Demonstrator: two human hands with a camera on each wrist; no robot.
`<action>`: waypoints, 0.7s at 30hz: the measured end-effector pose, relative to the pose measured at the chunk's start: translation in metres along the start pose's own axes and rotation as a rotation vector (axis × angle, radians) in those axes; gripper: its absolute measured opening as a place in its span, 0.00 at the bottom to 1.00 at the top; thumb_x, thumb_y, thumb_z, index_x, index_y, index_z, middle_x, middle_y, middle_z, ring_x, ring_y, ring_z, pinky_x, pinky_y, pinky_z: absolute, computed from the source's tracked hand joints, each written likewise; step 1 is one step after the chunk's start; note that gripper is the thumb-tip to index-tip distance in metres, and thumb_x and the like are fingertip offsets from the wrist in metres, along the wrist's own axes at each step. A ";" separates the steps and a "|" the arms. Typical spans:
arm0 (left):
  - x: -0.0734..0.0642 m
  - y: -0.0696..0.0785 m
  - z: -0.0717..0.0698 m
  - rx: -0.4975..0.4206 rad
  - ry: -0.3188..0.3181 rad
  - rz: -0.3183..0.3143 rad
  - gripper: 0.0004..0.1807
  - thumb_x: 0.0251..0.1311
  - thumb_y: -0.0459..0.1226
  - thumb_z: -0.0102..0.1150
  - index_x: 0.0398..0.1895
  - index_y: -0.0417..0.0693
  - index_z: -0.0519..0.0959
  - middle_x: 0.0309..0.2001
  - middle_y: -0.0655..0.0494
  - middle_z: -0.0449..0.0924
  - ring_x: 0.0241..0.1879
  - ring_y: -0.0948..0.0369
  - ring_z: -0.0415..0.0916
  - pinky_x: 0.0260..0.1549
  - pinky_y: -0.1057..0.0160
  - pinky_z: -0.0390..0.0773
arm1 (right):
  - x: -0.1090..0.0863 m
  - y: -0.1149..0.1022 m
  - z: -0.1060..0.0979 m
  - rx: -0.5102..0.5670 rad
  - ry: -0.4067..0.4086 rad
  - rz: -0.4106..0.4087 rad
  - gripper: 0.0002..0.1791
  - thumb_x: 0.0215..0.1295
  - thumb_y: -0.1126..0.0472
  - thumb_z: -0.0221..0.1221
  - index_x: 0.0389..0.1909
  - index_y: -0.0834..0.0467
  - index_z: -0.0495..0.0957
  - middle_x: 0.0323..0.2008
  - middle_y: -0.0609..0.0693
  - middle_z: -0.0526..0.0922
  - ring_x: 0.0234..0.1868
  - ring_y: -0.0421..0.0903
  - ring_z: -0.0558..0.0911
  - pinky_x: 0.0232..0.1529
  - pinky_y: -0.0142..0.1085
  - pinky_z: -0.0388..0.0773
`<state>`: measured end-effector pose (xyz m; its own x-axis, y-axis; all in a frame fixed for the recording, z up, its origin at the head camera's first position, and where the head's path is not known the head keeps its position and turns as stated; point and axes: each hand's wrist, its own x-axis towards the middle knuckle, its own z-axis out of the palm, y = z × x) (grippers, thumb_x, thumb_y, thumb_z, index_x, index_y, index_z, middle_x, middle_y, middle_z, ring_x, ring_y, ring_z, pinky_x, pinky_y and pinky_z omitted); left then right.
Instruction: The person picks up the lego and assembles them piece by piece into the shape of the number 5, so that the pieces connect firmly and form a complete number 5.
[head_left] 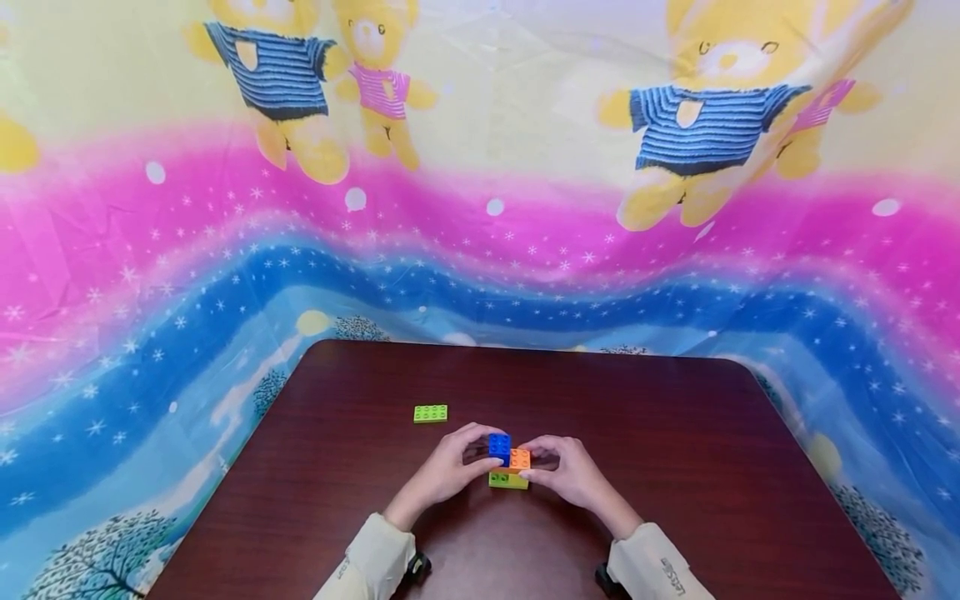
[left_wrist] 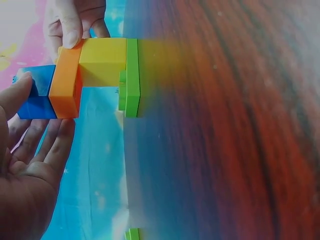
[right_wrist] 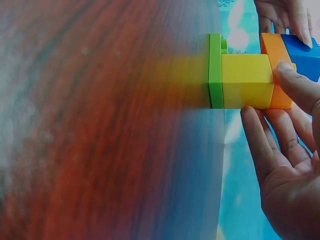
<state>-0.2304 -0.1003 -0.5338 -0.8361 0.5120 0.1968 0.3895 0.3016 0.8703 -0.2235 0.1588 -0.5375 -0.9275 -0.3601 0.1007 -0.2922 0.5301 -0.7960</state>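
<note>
A small stack of toy building bricks stands on the table. Its base is a green plate (left_wrist: 132, 77), with a yellow brick (right_wrist: 247, 81) on the plate's right half. Across the yellow brick lies an orange brick (head_left: 520, 459), overhanging to the left. On the orange brick's left end sits a blue brick (head_left: 499, 445). My left hand (head_left: 450, 465) pinches the blue brick, thumb in front and fingers behind. From the other side, my right hand (head_left: 572, 473) pinches the orange brick, its thumb near the seam with the yellow one.
A loose light-green plate (head_left: 431, 413) lies on the dark wooden table (head_left: 637, 408), behind and left of the stack. Beyond the table's far edge hangs a cloth (head_left: 480, 250) printed with bears.
</note>
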 end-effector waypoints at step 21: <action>-0.004 -0.024 -0.060 0.056 0.184 -0.003 0.31 0.64 0.39 0.72 0.70 0.56 0.74 0.63 0.47 0.77 0.63 0.50 0.77 0.65 0.44 0.76 | 0.000 0.002 0.002 0.006 0.014 0.009 0.21 0.59 0.53 0.75 0.53 0.49 0.86 0.48 0.46 0.88 0.48 0.46 0.84 0.48 0.36 0.86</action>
<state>-0.2598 -0.1574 -0.5289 -0.8920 0.3568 0.2776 0.4033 0.3502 0.8454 -0.2232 0.1578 -0.5402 -0.9332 -0.3446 0.1018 -0.2825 0.5284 -0.8006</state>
